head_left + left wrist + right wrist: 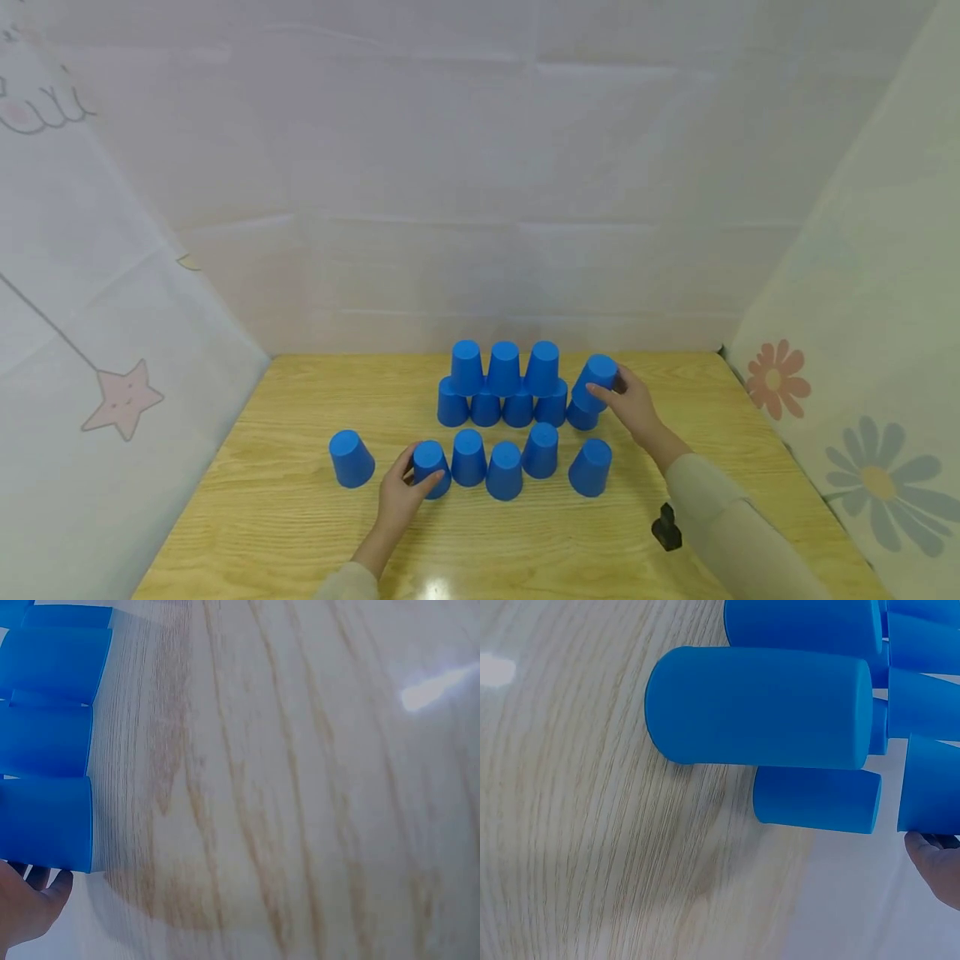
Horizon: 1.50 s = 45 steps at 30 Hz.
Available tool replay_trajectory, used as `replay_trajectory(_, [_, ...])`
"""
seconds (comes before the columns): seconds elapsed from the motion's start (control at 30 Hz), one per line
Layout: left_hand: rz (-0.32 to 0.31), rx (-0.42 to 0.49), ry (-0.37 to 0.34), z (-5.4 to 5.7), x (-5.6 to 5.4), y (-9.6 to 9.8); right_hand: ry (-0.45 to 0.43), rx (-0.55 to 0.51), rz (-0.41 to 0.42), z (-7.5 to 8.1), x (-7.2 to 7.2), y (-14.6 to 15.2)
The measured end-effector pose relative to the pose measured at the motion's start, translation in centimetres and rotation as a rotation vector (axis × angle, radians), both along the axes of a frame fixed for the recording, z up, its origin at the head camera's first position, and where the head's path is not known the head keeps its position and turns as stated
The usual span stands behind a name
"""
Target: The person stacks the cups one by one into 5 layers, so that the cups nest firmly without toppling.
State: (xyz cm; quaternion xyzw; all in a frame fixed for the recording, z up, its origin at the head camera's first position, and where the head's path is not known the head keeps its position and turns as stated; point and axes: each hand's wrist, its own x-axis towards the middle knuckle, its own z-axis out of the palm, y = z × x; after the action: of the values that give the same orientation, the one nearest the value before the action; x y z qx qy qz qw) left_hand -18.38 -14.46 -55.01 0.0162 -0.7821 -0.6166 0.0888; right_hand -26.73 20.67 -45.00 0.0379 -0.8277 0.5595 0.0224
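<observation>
On the front left of the table, my left hand (400, 493) grips an upside-down blue cup (430, 467), thumb on its near side. That cup stands at the left end of a close, uneven row of cups (504, 473). With thumb and fingers, my right hand (634, 410) holds another blue cup (597, 377), tilted, right over a lower cup (582, 417) at the right end of the back row. In the right wrist view the held cup (934, 787) is raised above the tops of nearby cups. Beside it, three cups (504, 367) sit upside down on the back row (485, 410).
One cup (351, 458) stands apart on the left, another (590, 468) at the front right. A small black object (666, 528) lies near my right sleeve (708, 496). White printed cloth (495, 183) encloses the wooden table (300, 533) at back and sides.
</observation>
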Motion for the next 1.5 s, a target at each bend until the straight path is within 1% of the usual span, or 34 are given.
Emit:
replay_trajectory(0.13, [-0.001, 0.008, -0.006, -0.1, 0.1, 0.0, -0.011, 0.001, -0.010, -0.2, -0.7, -0.2])
replay_trajectory(0.47, [0.000, -0.004, -0.016, -0.4, 0.2, -0.2, -0.049, -0.014, -0.028, -0.7, -1.9, -0.7])
replay_trajectory(0.67, [-0.004, -0.001, -0.030, -0.2, 0.3, -0.2, -0.048, -0.015, -0.018, -0.7, -2.3, -1.1])
replay_trajectory(0.73, [-0.011, 0.004, -0.030, 0.0, 0.4, -0.3, -0.047, -0.011, -0.018, -0.7, -2.3, -1.3])
replay_trajectory(0.87, [-0.028, 0.034, -0.041, 1.6, 0.9, 0.0, -0.056, -0.006, -0.016, -0.6, -2.6, -1.5])
replay_trajectory(0.9, [-0.028, 0.036, -0.039, 1.6, 0.9, 0.0, -0.058, -0.004, -0.014, -0.6, -2.6, -1.5])
replay_trajectory(0.97, [-0.032, 0.046, -0.039, 2.2, 1.2, 0.2, -0.062, -0.003, -0.012, -0.7, -2.8, -1.5])
replay_trajectory(1.1, [-0.032, 0.037, -0.029, 2.4, 1.3, 0.2, -0.061, 0.002, -0.011, -0.9, -3.0, -1.5])
replay_trajectory(1.13, [-0.034, 0.040, -0.033, 2.8, 1.4, 0.3, -0.061, 0.004, -0.011, -0.8, -3.1, -1.4])
replay_trajectory(1.17, [-0.032, 0.039, -0.037, 2.9, 1.5, 0.4, -0.063, 0.005, -0.011, -0.8, -3.1, -1.4])
replay_trajectory(1.3, [-0.033, 0.041, -0.041, 2.9, 1.4, 0.3, -0.082, 0.020, -0.023, -0.7, -3.4, -1.4])
replay_trajectory(1.37, [-0.034, 0.053, -0.043, 2.7, 1.3, 0.3, -0.093, 0.026, -0.030, -0.7, -3.4, -1.5])
replay_trajectory(1.5, [-0.034, 0.043, -0.046, 1.3, 0.8, -0.1, -0.093, 0.034, -0.022, -0.5, -3.4, -1.5])
